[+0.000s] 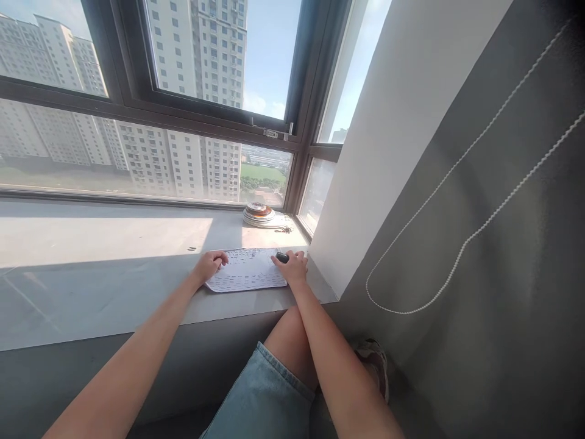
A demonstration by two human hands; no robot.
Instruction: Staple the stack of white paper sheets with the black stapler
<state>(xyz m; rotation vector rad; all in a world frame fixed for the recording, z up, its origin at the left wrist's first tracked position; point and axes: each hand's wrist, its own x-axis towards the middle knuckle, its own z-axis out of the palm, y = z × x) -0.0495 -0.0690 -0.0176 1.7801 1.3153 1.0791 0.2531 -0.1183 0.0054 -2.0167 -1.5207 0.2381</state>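
A white sheet of paper [249, 271], covered with rows of dark marks, lies on the window sill [123, 292]. On its left edge rests my left hand [210, 266], its fingers curled; whether anything is inside them is hidden. My right hand [295, 266] is closed around a small black object [283, 257] above the paper's right side. Only part of that black object shows, and its kind cannot be made out. Behind the paper, a stack of round white and brown things [259, 213] stands near the window corner.
Small dark bits [192, 249] lie on the sill left of the paper. A little chain-like pile [284, 230] is beside the round stack. The window frame [196, 125] rises behind, a white pillar [388, 134] at right. A beaded cord [411, 312] hangs by the grey wall.
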